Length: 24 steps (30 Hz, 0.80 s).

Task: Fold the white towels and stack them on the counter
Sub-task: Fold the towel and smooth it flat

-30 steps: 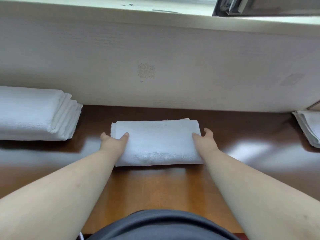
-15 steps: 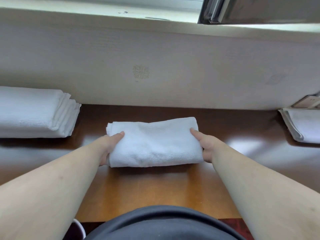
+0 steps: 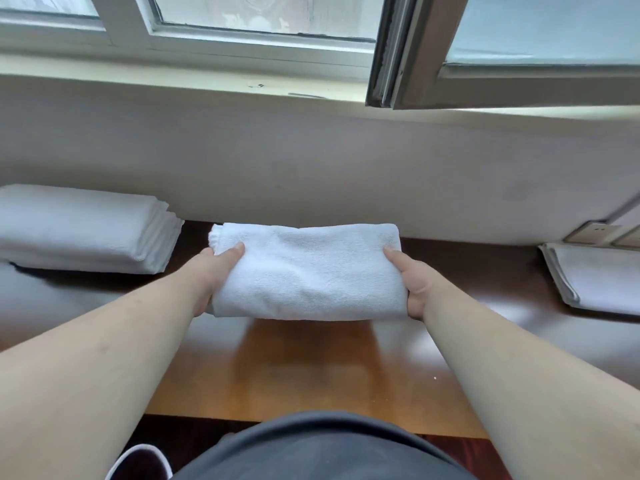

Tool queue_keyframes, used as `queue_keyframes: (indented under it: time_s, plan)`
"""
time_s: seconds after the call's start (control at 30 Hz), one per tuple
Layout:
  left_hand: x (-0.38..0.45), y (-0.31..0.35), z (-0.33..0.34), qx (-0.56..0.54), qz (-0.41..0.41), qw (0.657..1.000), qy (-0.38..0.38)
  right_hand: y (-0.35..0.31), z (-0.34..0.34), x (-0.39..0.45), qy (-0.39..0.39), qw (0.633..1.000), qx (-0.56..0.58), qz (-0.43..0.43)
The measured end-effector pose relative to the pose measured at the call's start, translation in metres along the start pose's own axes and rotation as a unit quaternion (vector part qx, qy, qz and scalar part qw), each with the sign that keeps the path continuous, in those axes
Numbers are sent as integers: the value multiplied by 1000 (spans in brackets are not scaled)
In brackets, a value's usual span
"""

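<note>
Since a second ago we lift the folded towel (image 3: pixel 308 271) off the counter (image 3: pixel 277 368); our left hand (image 3: pixel 216 271) and right hand (image 3: pixel 414 282) grip its ends, thumbs on top.

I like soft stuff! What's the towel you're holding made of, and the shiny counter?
Folded towel: looks like white terry cloth, likely cotton; its surface is nubbly and matte. Counter: looks like varnished brown wood; it shows glossy reflections.
</note>
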State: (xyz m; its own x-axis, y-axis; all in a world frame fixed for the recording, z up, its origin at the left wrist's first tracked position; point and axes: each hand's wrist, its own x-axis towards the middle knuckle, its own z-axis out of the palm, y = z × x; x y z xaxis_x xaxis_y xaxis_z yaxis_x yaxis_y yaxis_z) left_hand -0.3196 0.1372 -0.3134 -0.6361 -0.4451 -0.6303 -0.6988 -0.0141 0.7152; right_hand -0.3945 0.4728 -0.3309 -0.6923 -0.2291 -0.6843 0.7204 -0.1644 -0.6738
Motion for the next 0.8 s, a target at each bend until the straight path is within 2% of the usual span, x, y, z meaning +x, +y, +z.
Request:
queue_keyframes:
  time_s: [0.17, 0.33, 0.6, 0.8]
  plan:
    - [-25, 5, -28, -40, 20, 999, 12, -28, 17, -17, -69, 997, -29, 4]
    - [-48, -3, -74, -94, 23, 995, 10, -29, 67, -33, -102, 993, -55, -11]
    - [-56, -1, -197, -109, 11, 993, -32, 9, 175, -38, -80, 993, -50, -70]
    - [-48, 11, -285, -100, 75, 992, -31, 31, 253, -46, -77, 992, -22, -99]
